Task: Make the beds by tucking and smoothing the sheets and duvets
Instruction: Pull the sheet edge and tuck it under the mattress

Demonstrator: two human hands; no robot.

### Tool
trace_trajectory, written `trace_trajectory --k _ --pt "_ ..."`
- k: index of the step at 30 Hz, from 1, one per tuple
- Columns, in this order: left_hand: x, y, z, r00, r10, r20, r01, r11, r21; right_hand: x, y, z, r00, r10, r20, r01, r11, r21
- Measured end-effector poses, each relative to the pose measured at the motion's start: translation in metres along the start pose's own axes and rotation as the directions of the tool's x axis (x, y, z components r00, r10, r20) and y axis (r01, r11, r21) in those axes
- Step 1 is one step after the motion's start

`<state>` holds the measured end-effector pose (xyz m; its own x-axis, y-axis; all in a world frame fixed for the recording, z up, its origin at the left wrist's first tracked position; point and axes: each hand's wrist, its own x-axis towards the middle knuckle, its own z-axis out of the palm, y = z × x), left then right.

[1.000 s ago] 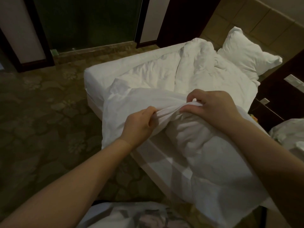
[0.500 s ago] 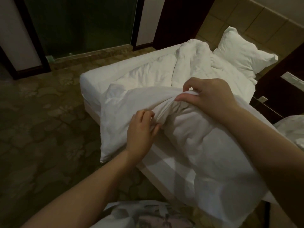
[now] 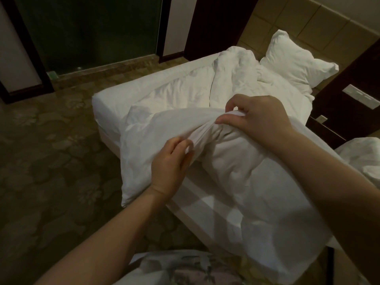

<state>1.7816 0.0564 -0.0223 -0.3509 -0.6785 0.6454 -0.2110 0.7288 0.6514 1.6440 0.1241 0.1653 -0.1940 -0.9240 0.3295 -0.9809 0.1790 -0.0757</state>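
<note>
Pale floral cloth [image 3: 185, 268] lies at the very bottom of the view, nearest the camera. Two bare forearms reach up from there over the bed's near side.

The left hand [image 3: 170, 161] is lower and closer, wrist bent back. Its thumb and curled fingers pinch a gathered ridge of the duvet [image 3: 257, 192]. The right hand [image 3: 259, 118] is higher and further in, palm down, knuckles arched. Its thumb points left, and its bent fingers grip the top of the same ridge, where a white edge shows under them. The hands are near each other but not touching.

The duvet is white, crumpled and bunched. It is lifted into a taut crest between the two grips, and the rest sags over the bed's near edge towards the carpet [image 3: 51, 161]. One loose corner hangs left of the left hand. Further back, more duvet lies heaped in folds on the bed [image 3: 107, 101], whose left corner shows bare sheet.

A white pillow [image 3: 296, 60] leans at the head. A dark glass door [image 3: 92, 27] stands beyond the carpet.
</note>
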Motion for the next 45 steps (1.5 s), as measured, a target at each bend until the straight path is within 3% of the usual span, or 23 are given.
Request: trace_trajectory --k 11,14,16,21,24,26,29,32,35,40,45 --pt "0.004 0.005 -0.006 0.983 -0.135 0.121 0.132 0.991 0.034 0.000 -0.004 0.007 1.000 -0.006 0.018 0.006 1.000 -0.026" --pt "0.002 0.007 -0.015 0.979 -0.114 0.169 0.105 0.992 0.063 -0.002 -0.001 0.005 0.999 -0.006 0.034 0.008 0.998 -0.059" --pt "0.004 0.008 -0.026 0.982 -0.104 0.160 0.090 0.992 0.093 -0.003 -0.001 0.004 0.999 -0.006 0.039 0.009 0.998 -0.066" --pt "0.055 0.009 -0.063 0.966 -0.225 0.125 0.223 0.974 0.026 0.004 0.000 0.003 0.998 -0.014 0.060 0.020 0.995 -0.096" --pt "0.104 0.016 -0.073 0.962 -0.205 0.180 0.204 0.979 0.026 0.008 0.009 -0.003 0.999 0.034 0.032 -0.031 0.996 -0.082" --pt "0.134 0.021 -0.068 0.958 -0.122 0.259 0.117 0.992 0.038 0.011 0.022 -0.008 0.995 0.099 0.008 -0.097 0.988 -0.123" --pt "0.172 0.031 -0.051 0.907 -0.070 0.415 0.059 0.997 0.040 0.019 0.044 -0.009 0.970 0.197 -0.141 -0.222 0.957 -0.187" --pt "0.210 0.039 -0.035 0.857 -0.081 0.508 0.108 0.994 -0.025 0.032 0.050 -0.001 0.899 0.134 -0.417 -0.284 0.903 -0.322" --pt "0.249 0.047 -0.019 0.804 -0.002 0.595 0.084 0.991 -0.109 0.054 0.012 0.035 0.875 0.092 -0.475 -0.288 0.888 -0.358" --pt "0.302 0.055 -0.001 0.729 0.081 0.680 0.131 0.958 -0.255 0.124 -0.001 0.075 0.779 0.156 -0.608 -0.338 0.920 -0.198" --pt "0.348 0.028 -0.005 0.638 0.231 0.734 0.053 0.938 -0.342 0.163 0.028 0.068 0.739 -0.049 -0.672 -0.261 0.898 -0.353"
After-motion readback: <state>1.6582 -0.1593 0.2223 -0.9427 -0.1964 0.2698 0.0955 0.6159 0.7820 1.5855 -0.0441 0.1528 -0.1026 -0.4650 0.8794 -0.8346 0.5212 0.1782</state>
